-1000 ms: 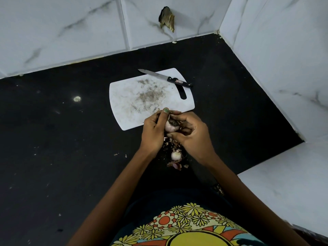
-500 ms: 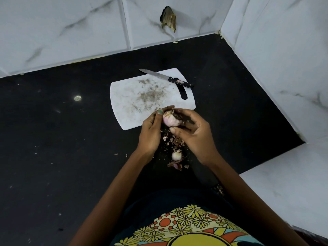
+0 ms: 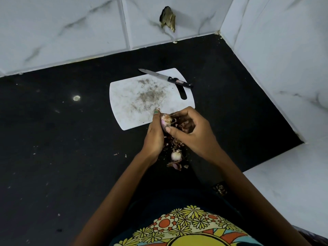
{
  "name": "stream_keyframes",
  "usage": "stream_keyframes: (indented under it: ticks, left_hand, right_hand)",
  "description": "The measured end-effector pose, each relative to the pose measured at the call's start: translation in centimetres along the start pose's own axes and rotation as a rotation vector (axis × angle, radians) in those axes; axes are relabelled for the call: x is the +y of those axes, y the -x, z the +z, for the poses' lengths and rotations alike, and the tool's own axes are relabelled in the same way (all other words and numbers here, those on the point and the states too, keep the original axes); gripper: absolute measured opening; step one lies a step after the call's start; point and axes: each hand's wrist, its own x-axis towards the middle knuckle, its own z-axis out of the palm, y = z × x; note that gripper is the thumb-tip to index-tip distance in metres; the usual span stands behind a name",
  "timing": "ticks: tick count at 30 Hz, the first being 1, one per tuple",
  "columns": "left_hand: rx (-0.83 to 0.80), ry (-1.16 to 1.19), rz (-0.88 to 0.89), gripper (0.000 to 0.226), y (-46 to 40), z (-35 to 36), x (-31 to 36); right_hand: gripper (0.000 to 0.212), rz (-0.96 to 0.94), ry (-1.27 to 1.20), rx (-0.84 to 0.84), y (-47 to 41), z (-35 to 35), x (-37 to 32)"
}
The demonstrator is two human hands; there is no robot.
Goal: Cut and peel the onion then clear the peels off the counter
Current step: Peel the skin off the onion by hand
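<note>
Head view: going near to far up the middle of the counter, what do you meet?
Loose peel → small peeled onion → onion held in both hands → cutting board → knife → wall tiles.

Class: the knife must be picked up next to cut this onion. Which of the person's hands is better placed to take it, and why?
Right. The knife lies on the board's far right edge, its handle pointing right, on the right hand's side. The left hand already grips the onion and can keep steadying it.
</note>
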Motion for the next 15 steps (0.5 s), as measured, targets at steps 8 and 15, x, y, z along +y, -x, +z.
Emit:
stream_keyframes:
  ticks: [8, 15]
  left_hand:
    - [-0.058, -0.217, 0.304, 0.055, 0.7, -0.3, 0.5]
    - [-0.127, -0.285, 0.325, 0.053, 0.8, -0.4, 0.5]
  right_hand:
    - [0.027, 0.016, 0.012, -0.094, -1.0, -1.3, -0.4]
    - [0.018, 0.026, 0.029, -0.146, -1.6, -2.1, -0.1]
